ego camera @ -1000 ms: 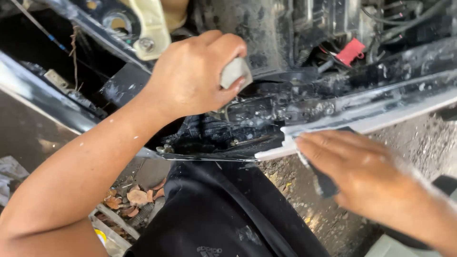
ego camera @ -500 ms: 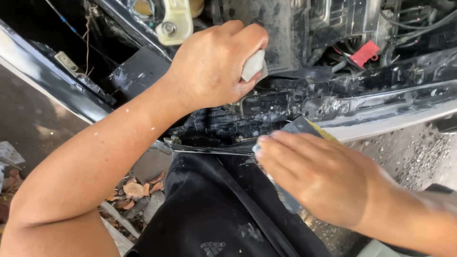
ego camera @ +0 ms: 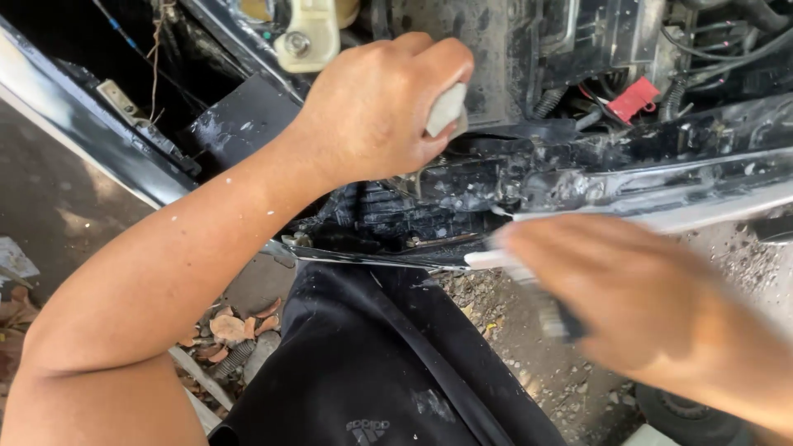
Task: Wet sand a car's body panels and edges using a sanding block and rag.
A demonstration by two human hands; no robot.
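The pale grey block (ego camera: 447, 108), likely a sanding pad or putty, sits clenched in the left hand (ego camera: 376, 107), which is fisted over the dark, scuffed front panel (ego camera: 462, 194) of an open engine bay. The right hand (ego camera: 636, 301), motion-blurred, is wrapped around a thin dark-handled tool (ego camera: 541, 301) whose pale end meets the panel's silvery lower edge (ego camera: 661, 211). To work this edge well, the person would likely keep the tool flat against the lip, use short even strokes, and brace with the left hand so the panel does not flex. A red tab-shaped cap (ego camera: 634, 97) sits among the hoses at upper right; a cream plastic bracket (ego camera: 307, 37) with a bolt stands at top. Black trousers (ego camera: 372, 363) and dry leaves (ego camera: 235, 326) lie below
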